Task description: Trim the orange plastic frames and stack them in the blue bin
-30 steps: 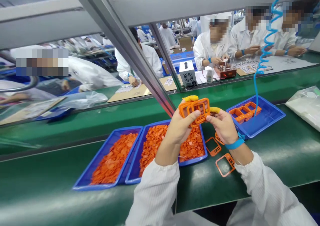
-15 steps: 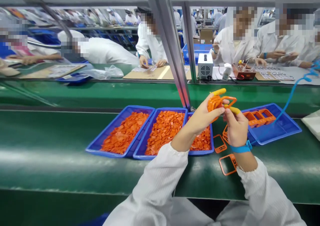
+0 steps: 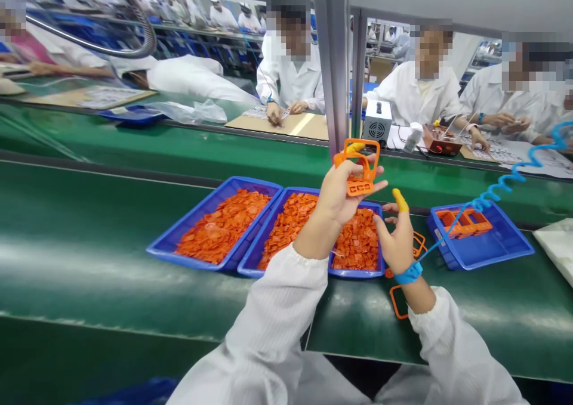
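Note:
My left hand (image 3: 338,193) is raised above the trays and grips several orange plastic frames (image 3: 362,187), one standing upright above the others. A yellow finger cot covers one of its fingertips. My right hand (image 3: 396,235) is beside it to the right, fingers apart and holding nothing, with a yellow cot on the index finger and a blue wrist strap (image 3: 408,273). Below the hands, a blue tray (image 3: 358,272) holds many small orange plastic pieces (image 3: 358,241). Loose orange frames (image 3: 398,302) lie on the green bench around my right wrist, which partly hides them.
Two more blue trays (image 3: 152,251) of small orange pieces stand to the left. On the right, a blue tray (image 3: 501,253) holds stacked orange frames (image 3: 463,223); a coiled blue cord (image 3: 501,187) crosses over it. A metal post (image 3: 333,65) rises behind my hands. Co-workers sit across the bench.
My hands have come apart. The left has moved left with the orange frames, and the right has let go and opened. My view has shifted slightly.

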A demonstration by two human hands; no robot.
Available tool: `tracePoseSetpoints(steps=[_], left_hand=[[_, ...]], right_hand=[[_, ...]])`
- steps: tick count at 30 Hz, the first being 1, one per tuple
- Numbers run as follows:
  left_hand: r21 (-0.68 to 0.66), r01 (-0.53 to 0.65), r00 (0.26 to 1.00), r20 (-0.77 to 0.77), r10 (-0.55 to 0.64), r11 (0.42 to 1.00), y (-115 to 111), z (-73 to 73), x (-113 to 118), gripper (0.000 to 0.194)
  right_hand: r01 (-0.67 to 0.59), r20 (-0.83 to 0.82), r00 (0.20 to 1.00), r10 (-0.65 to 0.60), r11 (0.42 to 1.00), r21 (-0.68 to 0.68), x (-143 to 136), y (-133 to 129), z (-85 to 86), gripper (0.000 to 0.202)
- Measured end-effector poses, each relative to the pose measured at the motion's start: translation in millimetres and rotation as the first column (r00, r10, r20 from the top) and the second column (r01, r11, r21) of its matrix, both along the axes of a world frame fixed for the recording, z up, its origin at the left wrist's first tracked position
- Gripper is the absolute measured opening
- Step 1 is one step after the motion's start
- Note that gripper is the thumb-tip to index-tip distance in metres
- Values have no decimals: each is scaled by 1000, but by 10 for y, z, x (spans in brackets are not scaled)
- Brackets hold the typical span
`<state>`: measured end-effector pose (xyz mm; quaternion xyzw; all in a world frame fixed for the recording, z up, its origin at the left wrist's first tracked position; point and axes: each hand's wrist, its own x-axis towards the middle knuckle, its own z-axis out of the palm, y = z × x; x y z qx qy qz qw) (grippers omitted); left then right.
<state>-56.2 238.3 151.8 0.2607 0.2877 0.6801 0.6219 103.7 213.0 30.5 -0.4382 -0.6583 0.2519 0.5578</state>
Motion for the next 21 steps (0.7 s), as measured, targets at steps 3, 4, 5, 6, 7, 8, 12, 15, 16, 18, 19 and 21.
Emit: tracePoseSetpoints(steps=[3,4,5,6,7,8,12,15,16,18,19,21], left_hand=[[42,-54,998,39,53,998,-12,46,-82,45],[48,-68,997,45,66,997,-17,61,-103,46],[51,-79,996,49,76,996,-23,76,-120,46],[52,-88,995,52,86,995,-28,88,-134,46],[53,-95,994,53,92,994,-33,98,-145,45],[52,-100,994,54,97,994,-36,105,-151,45],[40,-88,996,37,87,995,-38,96,-146,43],[44,-57,998,12,56,997,-30,64,-123,41],[51,-46,999,4,46,998,-26,52,-115,41],[63,-34,999,-11,35,997,-16,26,-104,37],[63,-30,999,-19,31,998,-11,12,-100,36],[52,-27,999,-34,29,998,3,-19,-91,35]], right_hand=[[-5,193,981,-8,998,68,-16,0,-60,34],[-60,293,955,36,996,73,-29,-3,-81,26],[-117,391,917,83,991,63,-48,-7,-102,22],[-158,475,872,119,986,43,-72,-12,-122,20],[-175,542,829,137,984,19,-98,-18,-141,19],[-176,595,791,143,984,-3,-125,-23,-156,17],[-126,704,699,124,991,-50,-200,-40,-185,14],[-118,728,673,135,990,-75,-217,-48,-181,11],[-127,724,674,148,988,-84,-218,-49,-174,9],[-151,681,710,180,983,-102,-211,-44,-144,9],[-164,631,750,198,980,-113,-201,-39,-118,10],[-203,443,862,247,968,-144,-160,-21,-40,10]])
